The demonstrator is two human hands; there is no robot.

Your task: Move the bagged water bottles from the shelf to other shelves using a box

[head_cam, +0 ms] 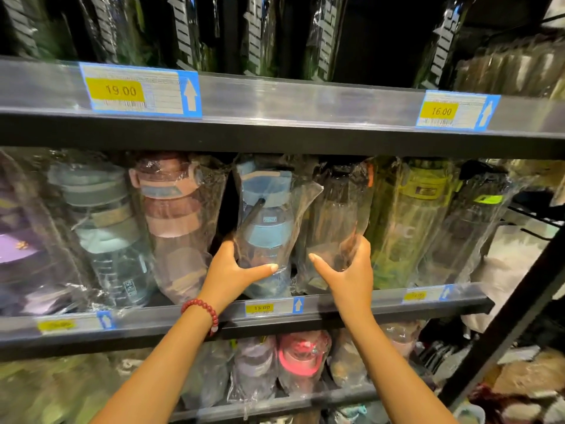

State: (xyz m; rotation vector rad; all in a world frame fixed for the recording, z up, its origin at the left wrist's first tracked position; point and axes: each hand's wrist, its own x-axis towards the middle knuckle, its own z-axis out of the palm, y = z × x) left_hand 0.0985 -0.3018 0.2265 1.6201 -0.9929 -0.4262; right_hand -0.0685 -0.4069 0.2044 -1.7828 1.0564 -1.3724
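Blue-capped bagged bottle [265, 228] at frame centre is gripped by the left hand [235, 267]; the right hand [348, 264] grips a dark bagged bottle [339, 215] beside it, fingers curled round each.

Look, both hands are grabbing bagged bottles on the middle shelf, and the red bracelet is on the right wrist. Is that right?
Almost. The head view shows the red bracelet on the left wrist, not the right. The rest holds: the left hand grips the blue bottle and the right hand grips the dark bottle, both bagged, on the middle shelf.
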